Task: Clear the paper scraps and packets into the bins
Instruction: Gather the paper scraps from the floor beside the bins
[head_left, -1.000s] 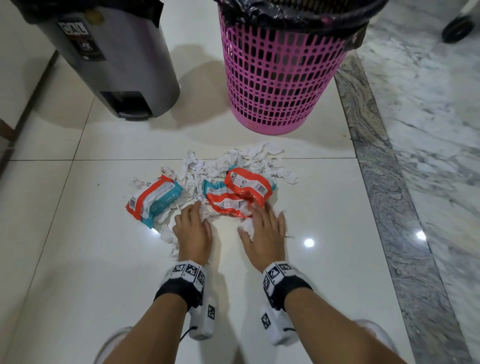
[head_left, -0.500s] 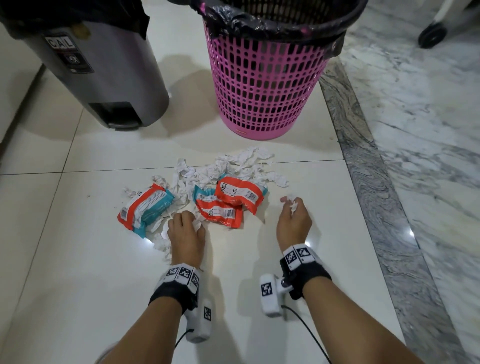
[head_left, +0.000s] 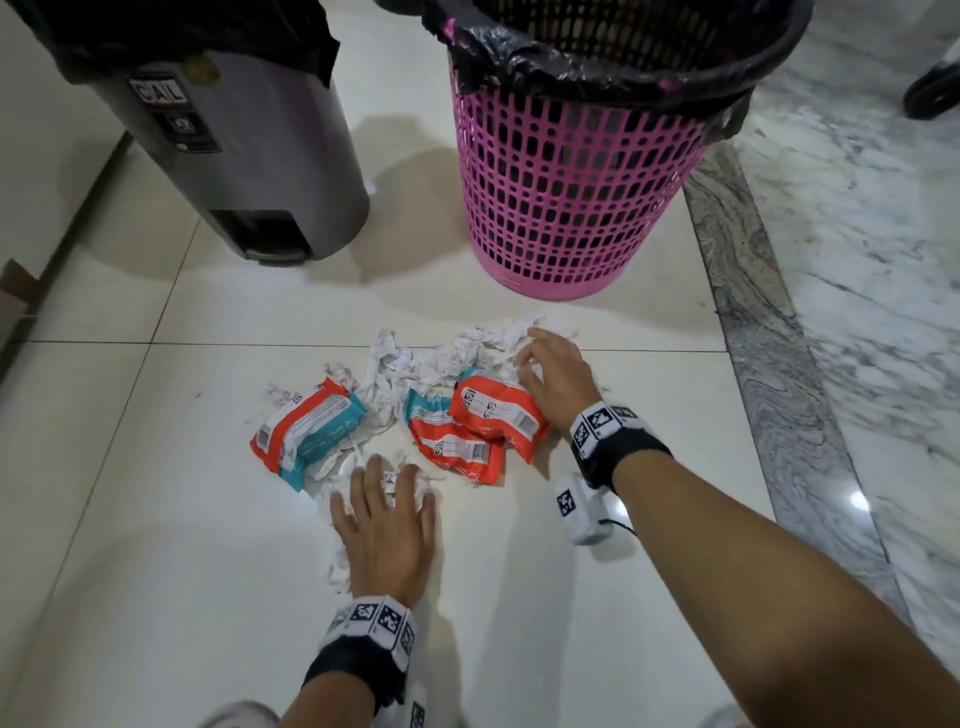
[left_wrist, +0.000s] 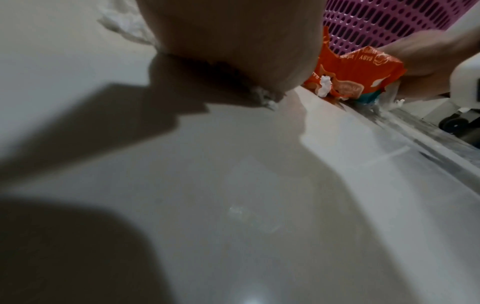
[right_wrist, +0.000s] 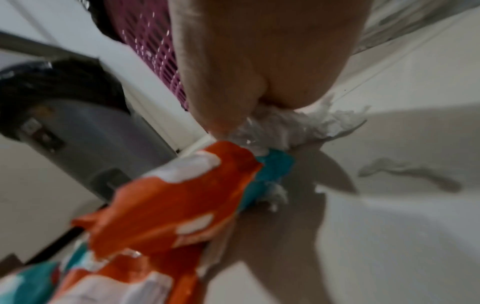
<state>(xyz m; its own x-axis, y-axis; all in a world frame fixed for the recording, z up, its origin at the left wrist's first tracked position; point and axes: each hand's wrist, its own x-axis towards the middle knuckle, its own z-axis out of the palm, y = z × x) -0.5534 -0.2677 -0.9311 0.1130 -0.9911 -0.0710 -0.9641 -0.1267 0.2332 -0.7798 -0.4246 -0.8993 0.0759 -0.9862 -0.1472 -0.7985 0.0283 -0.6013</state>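
White paper scraps lie heaped on the tiled floor around three orange-and-teal packets: one on the left, one in the middle, and one overlapping it on the right. My left hand lies flat with its fingers spread on the scraps at the near edge. My right hand reaches past the right packet, bent fingers resting on scraps at the far right of the heap. Behind stand a pink mesh bin with a black liner and a grey pedal bin.
A grey marble strip runs down the right side of the tiles. A black wheel shows at the top right. A wall base runs along the left edge. Loose scraps lie beside my left wrist.
My right hand, which pinched a scrap to the right of the packets, has moved forward onto the heap's far right. My left hand has stayed on the near scraps, its fingers now spread.
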